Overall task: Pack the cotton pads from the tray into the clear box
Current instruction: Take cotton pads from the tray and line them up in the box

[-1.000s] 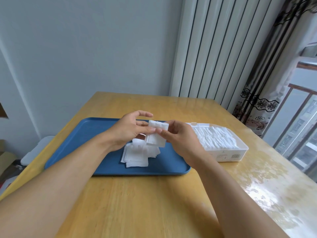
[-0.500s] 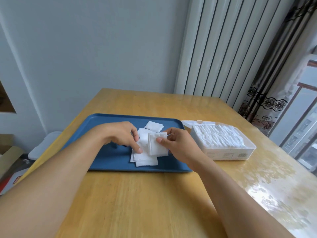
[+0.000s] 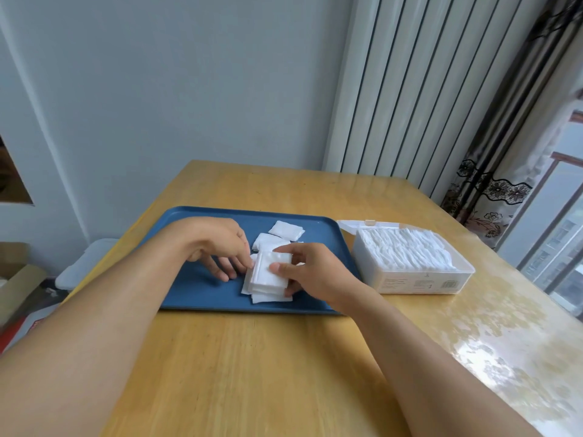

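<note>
A blue tray lies on the wooden table with white square cotton pads on it. My right hand grips a small stack of pads low over the tray, thumb on top and fingers under its right edge. The fingertips of my left hand touch the stack's left edge, fingers stretched downward. Two loose pads lie just behind the stack. The clear box stands to the right of the tray, open and packed with a row of pads.
The box's lid lies folded back behind it. The table has bare wood in front of the tray. A white radiator and a curtain stand behind, a window to the right. Cardboard boxes sit on the floor at left.
Both hands came down from above the tray. The pads held up in the air now rest on the pile, with my left fingers at its left edge.
</note>
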Demonstrator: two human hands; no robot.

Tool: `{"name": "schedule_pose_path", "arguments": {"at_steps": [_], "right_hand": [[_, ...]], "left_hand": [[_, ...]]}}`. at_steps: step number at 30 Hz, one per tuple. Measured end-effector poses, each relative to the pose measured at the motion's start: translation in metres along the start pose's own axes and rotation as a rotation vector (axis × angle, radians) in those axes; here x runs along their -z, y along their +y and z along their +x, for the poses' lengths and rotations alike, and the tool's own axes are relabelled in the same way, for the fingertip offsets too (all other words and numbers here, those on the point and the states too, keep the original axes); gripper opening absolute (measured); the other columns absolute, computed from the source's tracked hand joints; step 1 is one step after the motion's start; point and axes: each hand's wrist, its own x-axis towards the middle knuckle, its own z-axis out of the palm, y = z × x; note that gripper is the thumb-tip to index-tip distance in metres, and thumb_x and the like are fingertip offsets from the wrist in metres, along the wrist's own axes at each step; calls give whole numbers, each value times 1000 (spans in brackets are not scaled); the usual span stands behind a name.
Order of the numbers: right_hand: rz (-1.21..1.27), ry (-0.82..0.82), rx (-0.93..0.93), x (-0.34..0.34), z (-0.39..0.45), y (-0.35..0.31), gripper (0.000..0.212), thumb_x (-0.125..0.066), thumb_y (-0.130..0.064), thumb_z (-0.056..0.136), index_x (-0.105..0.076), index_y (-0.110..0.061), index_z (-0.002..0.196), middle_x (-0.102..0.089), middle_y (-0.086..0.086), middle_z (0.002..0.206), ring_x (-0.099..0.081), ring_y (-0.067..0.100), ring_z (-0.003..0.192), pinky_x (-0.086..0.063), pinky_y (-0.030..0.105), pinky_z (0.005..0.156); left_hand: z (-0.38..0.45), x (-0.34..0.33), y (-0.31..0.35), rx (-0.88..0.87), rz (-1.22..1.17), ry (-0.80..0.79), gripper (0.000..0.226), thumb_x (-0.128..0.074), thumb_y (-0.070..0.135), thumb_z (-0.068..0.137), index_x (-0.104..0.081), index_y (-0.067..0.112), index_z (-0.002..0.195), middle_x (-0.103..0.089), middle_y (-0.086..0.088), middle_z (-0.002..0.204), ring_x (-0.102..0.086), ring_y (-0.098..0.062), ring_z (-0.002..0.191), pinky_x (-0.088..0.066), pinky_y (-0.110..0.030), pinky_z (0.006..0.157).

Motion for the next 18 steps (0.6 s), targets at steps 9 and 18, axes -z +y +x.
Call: {"name": "schedule_pose_path", "arguments": {"at_steps": [9, 18], "right_hand": [[-301, -44, 50, 6, -8, -10, 22, -79, -31, 86, -70, -14, 97, -58, -8, 73, -50, 9, 65, -40, 27, 66], [177, 123, 220, 30, -17, -14, 13, -74, -15, 92, -71, -12, 104, -73, -1, 83, -65, 9, 73, -49, 23, 60]], "left_hand": [[-6, 8, -4, -9, 47, -114, 36, -91, 6, 72, -71, 7, 102, -74, -16, 98, -71, -22, 77, -59, -30, 65], [-23, 11, 14, -397, -294, -299, 32, -59, 22, 102, -68, 8, 129, -73, -9, 124, -70, -24, 116, -54, -36, 101]]}}
